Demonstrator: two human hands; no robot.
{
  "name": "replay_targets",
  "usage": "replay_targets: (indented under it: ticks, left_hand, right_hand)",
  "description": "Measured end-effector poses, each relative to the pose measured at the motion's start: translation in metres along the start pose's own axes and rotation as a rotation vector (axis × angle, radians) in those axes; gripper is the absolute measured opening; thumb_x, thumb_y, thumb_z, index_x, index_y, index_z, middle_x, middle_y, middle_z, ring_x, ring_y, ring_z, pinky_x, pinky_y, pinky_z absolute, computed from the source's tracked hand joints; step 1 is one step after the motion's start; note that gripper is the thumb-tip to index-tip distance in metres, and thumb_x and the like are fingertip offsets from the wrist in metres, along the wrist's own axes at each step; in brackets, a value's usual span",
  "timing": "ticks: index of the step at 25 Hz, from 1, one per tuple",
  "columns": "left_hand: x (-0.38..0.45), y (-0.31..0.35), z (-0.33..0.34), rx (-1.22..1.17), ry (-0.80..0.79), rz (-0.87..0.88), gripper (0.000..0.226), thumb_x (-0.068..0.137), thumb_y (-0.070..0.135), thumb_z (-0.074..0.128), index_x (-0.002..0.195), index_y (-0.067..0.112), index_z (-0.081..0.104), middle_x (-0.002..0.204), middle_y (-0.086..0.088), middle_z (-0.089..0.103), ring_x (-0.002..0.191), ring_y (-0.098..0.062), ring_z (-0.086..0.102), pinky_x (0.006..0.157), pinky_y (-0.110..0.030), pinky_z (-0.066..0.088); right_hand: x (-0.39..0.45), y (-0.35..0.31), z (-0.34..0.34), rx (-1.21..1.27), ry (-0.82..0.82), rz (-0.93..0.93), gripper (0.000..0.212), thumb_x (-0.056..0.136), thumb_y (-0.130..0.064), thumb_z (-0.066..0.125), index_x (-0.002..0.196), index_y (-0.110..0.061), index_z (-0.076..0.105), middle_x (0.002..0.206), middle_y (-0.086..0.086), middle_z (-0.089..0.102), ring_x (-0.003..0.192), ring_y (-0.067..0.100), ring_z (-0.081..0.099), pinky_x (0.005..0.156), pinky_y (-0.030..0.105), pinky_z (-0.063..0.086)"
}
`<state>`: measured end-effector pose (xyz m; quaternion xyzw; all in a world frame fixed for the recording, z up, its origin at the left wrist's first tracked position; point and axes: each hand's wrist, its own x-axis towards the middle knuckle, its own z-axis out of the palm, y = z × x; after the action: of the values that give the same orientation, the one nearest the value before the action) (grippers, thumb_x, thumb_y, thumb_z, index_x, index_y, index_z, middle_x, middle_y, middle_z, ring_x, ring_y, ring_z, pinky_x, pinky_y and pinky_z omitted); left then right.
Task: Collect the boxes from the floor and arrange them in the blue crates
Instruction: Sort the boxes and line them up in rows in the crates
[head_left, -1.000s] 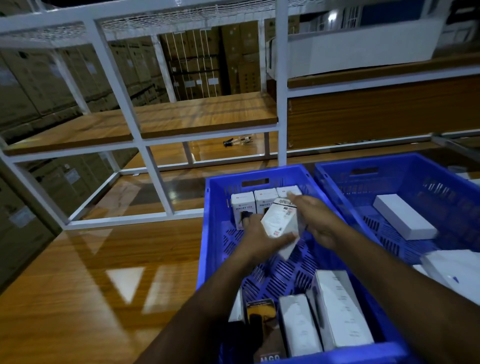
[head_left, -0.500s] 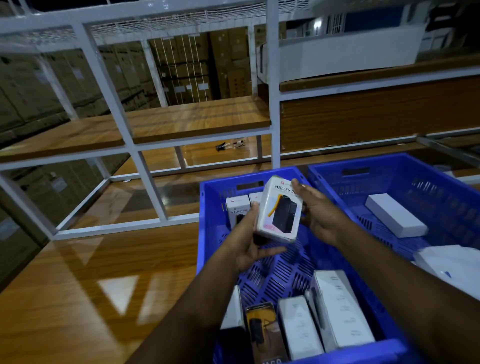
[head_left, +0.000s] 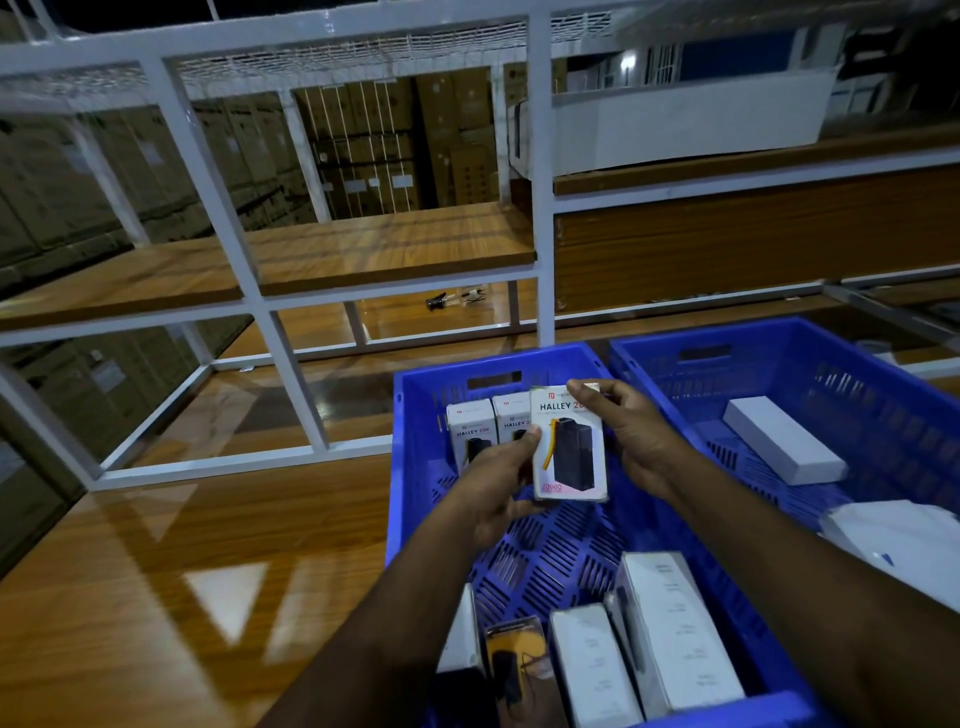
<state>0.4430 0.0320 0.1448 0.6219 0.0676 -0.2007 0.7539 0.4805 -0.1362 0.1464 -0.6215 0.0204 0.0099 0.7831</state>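
Observation:
Both hands hold a white "Halley 20K" box (head_left: 569, 447) upright above the near blue crate (head_left: 410, 395). My left hand (head_left: 496, 483) grips its left edge and bottom; my right hand (head_left: 631, 436) pinches its top right corner. Two matching boxes (head_left: 470, 423) stand against the crate's far wall, behind the held one. Several white boxes (head_left: 670, 629) and a dark one lie at the crate's near end. A second blue crate (head_left: 779, 338) to the right holds a flat white box (head_left: 782, 439).
The crates sit on a glossy wooden surface (head_left: 156, 597). A white metal rack (head_left: 291, 364) with wooden shelves rises behind them. A small dark tool (head_left: 439, 301) lies on a lower shelf. Stacked cartons fill the background. A white item (head_left: 898, 540) lies at the right edge.
The held box has been lifted from low in the crate and turned upright, its printed face toward me. My right hand shifted from its side to the top right corner.

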Motion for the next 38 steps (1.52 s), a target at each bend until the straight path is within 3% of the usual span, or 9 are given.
replay_targets:
  ticks: [4,8,10,13,16,21,27,34,38]
  left_hand:
    - [0.003,0.001,-0.003,0.000,0.003,0.026,0.025,0.102,0.037,0.053,0.109,0.020,0.069,0.109,-0.005,0.077,0.099,-0.018,0.071,0.092,-0.047,0.058]
    - [0.000,-0.003,-0.005,0.274,-0.055,0.112,0.030,0.104,0.029,0.052,0.124,0.010,0.065,0.110,-0.003,0.072,0.076,-0.001,0.071,0.058,-0.019,0.054]
    - [0.004,-0.007,-0.009,0.379,-0.076,0.130,0.035,0.102,0.027,0.056,0.132,0.008,0.058,0.119,-0.006,0.070,0.086,-0.005,0.071,0.057,-0.017,0.052]
    - [0.010,-0.012,-0.015,0.517,-0.066,0.110,0.051,0.095,0.032,0.068,0.140,0.015,0.050,0.137,-0.006,0.059,0.115,-0.024,0.063,0.077,-0.034,0.059]
    - [0.013,-0.012,-0.019,0.612,0.097,0.170,0.056,0.092,0.028,0.071,0.141,0.015,0.048,0.135,-0.004,0.053,0.116,-0.022,0.057,0.093,-0.038,0.053]
    - [0.016,-0.005,-0.033,0.563,0.417,0.470,0.028,0.093,0.020,0.071,0.119,0.014,0.063,0.110,-0.003,0.065,0.103,-0.017,0.063,0.094,-0.040,0.056]
    - [0.014,-0.004,-0.045,0.533,0.548,0.547,0.016,0.093,0.014,0.070,0.108,0.013,0.066,0.100,-0.004,0.069,0.095,-0.016,0.065,0.086,-0.034,0.058]
    - [0.017,-0.002,-0.054,0.437,0.609,0.507,0.008,0.093,0.015,0.070,0.097,0.022,0.066,0.089,-0.001,0.069,0.086,-0.017,0.069,0.082,-0.050,0.061]
    - [0.019,-0.002,-0.054,0.486,0.616,0.498,0.007,0.093,0.018,0.070,0.093,0.024,0.066,0.089,-0.002,0.070,0.086,-0.020,0.070,0.078,-0.052,0.061]
  right_hand:
    - [0.000,-0.002,-0.006,-0.086,-0.079,0.034,0.046,0.081,-0.034,0.075,0.118,-0.011,0.061,0.107,0.007,0.074,0.099,0.025,0.070,0.087,0.042,0.057]
    - [-0.002,-0.015,-0.028,-0.512,-0.264,0.021,0.047,0.078,-0.017,0.081,0.118,-0.013,0.056,0.117,0.007,0.063,0.105,0.020,0.064,0.085,0.033,0.057]
    - [-0.004,-0.020,-0.032,-0.650,-0.372,0.009,0.055,0.076,-0.015,0.083,0.123,-0.019,0.054,0.121,0.003,0.058,0.106,0.017,0.062,0.081,0.026,0.056]
    - [-0.006,-0.022,-0.028,-0.917,-0.501,-0.124,0.071,0.076,-0.017,0.084,0.137,-0.026,0.048,0.133,-0.006,0.053,0.118,0.012,0.054,0.089,0.022,0.051]
    - [0.002,-0.018,-0.022,-1.318,-0.415,-0.251,0.083,0.075,-0.028,0.083,0.146,-0.027,0.040,0.147,-0.004,0.042,0.136,0.017,0.036,0.107,0.032,0.037]
    - [0.041,-0.022,-0.004,-1.862,-0.301,-0.319,0.082,0.078,-0.039,0.078,0.147,-0.031,0.036,0.147,0.004,0.043,0.138,0.029,0.032,0.108,0.055,0.030]
    - [0.082,-0.012,0.002,-1.994,-0.265,-0.158,0.075,0.085,-0.034,0.071,0.148,-0.028,0.030,0.145,0.008,0.044,0.137,0.030,0.037,0.112,0.063,0.020]
    - [0.094,0.020,0.004,-2.136,-0.147,-0.362,0.038,0.090,-0.026,0.058,0.127,-0.020,0.057,0.131,0.011,0.052,0.127,0.032,0.044,0.110,0.071,0.013]
    - [0.096,0.026,0.010,-2.192,-0.108,-0.385,0.032,0.086,-0.029,0.061,0.116,-0.019,0.061,0.123,0.009,0.059,0.122,0.030,0.046,0.113,0.060,0.017]
